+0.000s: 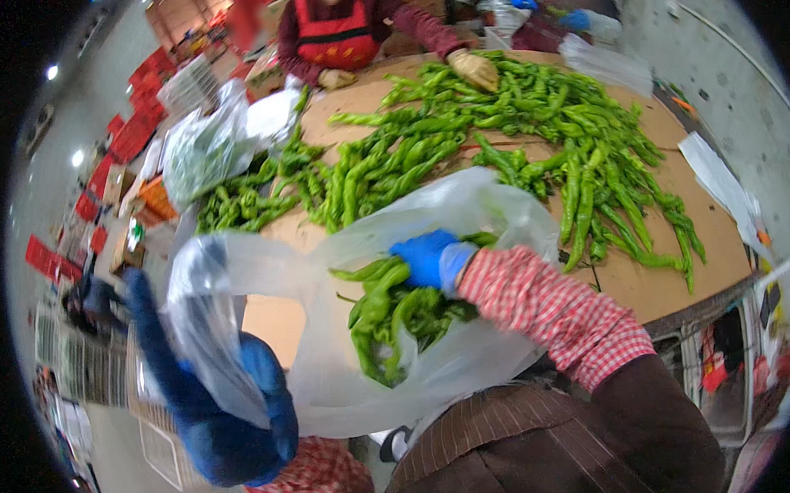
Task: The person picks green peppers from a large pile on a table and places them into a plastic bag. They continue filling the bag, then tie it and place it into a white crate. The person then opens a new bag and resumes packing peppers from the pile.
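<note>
A translucent plastic bag (348,387) is spread open before me, with long green peppers (388,313) inside it. My left hand (227,412), in a blue glove, holds one of the bag's handles, which hangs between the thumb and the raised fingers. Inside the bag mouth, my right hand (428,258) in another blue glove is curled over green peppers that jut out on both sides of it. Its fingertips are hidden. Beyond the bag lies a large spread of loose green peppers (534,108) on the cardboard-covered table (688,286).
Across the table, a person's gloved hand (473,70) touches the pepper pile; the other glove (337,79) rests at the table edge. Another person's blue gloves (577,20) show behind. A filled plastic bag (209,155) stands at left. Clear plastic bags (608,65) lie at the far right.
</note>
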`<state>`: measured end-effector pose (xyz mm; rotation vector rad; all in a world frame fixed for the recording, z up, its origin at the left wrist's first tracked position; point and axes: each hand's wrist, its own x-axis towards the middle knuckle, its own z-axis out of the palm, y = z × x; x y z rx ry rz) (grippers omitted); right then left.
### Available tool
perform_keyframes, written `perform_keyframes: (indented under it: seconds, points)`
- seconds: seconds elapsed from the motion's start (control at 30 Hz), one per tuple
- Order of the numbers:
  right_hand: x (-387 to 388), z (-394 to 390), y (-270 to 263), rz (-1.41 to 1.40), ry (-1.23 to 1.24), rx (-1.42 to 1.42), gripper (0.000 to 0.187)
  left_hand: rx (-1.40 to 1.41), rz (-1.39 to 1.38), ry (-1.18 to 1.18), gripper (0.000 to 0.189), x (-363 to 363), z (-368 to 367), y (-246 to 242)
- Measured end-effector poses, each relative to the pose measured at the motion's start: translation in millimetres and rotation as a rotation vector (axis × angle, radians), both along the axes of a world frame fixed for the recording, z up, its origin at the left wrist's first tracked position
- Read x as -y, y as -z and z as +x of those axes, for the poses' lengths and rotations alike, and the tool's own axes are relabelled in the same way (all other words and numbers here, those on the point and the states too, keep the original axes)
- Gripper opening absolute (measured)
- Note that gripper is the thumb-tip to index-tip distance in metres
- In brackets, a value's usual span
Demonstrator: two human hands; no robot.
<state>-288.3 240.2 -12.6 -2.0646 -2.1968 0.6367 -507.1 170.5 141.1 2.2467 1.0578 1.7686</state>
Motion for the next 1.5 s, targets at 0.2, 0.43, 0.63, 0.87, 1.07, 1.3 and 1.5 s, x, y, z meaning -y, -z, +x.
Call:
perform_keyframes:
  seconds: [0.2, 0.43, 0.63, 0.87, 1.07, 1.3, 1.5]
  points:
    - [27.9, 14.0, 3.7, 0.276, -0.3, -0.351, 0.081, 0.589, -0.74, 0.703, 0.057, 1.7, 25.5, 54.2]
    - [125.3, 109.7, 17.7, 0.715, 0.181, -0.572, 0.045, -0.468, -0.485, 0.397, 0.028, 2.7, 54.3, 152.5]
    - [226.1, 176.1, 19.2, 0.046, 0.057, -1.024, 0.04, -0.308, -0.476, 0.334, 0.017, -5.8, 70.4, 189.7]
    - [190.3, 220.4, 58.0, 0.676, 1.16, -0.461, 0.045, -0.122, -0.674, 0.534, 0.019, -24.5, 87.4, 172.3]
    - [138.8, 225.8, 101.9, 0.519, 1.16, 0.032, 0.066, -0.194, -0.727, 0.507, 0.022, -19.8, 80.9, 176.8]
    - [163.4, 247.5, 41.6, 1.07, 1.052, -0.942, 0.051, -0.189, -0.635, 0.449, 0.018, -19.7, 78.8, 182.3]
    - [102.0, 246.8, 53.5, 0.623, 1.252, 0.024, 0.068, -0.156, -0.66, 0.418, 0.017, -17.2, 78.9, 183.1]
